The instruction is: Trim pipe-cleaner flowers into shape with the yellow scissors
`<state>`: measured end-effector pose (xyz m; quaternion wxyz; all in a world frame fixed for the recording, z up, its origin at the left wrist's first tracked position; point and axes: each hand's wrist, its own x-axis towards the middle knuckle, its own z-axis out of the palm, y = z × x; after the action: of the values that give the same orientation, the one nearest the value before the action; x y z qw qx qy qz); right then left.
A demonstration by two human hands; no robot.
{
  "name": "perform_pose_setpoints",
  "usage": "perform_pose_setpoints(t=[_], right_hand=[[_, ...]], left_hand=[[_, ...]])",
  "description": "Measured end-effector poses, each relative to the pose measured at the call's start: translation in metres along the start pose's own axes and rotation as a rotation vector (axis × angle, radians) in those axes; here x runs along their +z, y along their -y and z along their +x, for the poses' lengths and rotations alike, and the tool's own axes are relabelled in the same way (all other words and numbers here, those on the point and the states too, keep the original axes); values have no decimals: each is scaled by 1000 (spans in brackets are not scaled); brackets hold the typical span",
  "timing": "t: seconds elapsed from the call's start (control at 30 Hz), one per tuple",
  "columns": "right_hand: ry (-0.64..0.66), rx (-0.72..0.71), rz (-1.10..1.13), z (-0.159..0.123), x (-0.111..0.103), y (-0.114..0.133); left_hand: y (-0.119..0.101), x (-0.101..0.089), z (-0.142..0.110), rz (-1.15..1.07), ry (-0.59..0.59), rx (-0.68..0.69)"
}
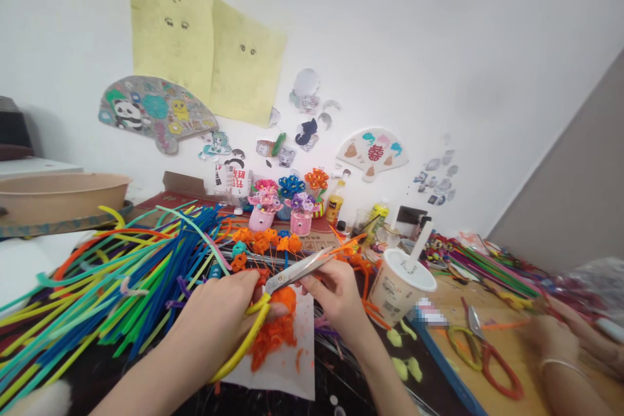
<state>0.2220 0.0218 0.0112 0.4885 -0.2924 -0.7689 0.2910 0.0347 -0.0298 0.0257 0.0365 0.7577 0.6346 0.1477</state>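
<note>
My left hand [219, 318] is closed round the yellow handles of a pair of scissors [292, 273]. The steel blades point up and to the right. My right hand [336, 292] pinches a piece of orange pipe cleaner [351, 260] right at the blade tips. Beneath both hands, a heap of orange fuzzy trimmings [273, 338] lies on a white paper sheet [292, 370].
A big fan of coloured pipe cleaners [112, 273] fills the left of the table. A white paper cup with a straw [400, 286] stands to the right, with red-handled scissors [482, 351] beyond it. Another person's hands [560, 338] rest at the far right. Small pipe-cleaner flower pots [283, 208] line the wall.
</note>
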Motion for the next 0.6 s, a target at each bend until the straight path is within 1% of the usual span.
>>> perform_pose_setpoints(t=[0.2, 0.43, 0.6], right_hand=[[-6, -2, -10, -1, -1, -2], [27, -10, -13, -1, -1, -3], [3, -27, -21, -1, -1, -3]], left_hand=[[0, 2, -2, 49, 11, 15], [0, 3, -1, 124, -4, 26], [1, 3, -2, 123, 22, 22]])
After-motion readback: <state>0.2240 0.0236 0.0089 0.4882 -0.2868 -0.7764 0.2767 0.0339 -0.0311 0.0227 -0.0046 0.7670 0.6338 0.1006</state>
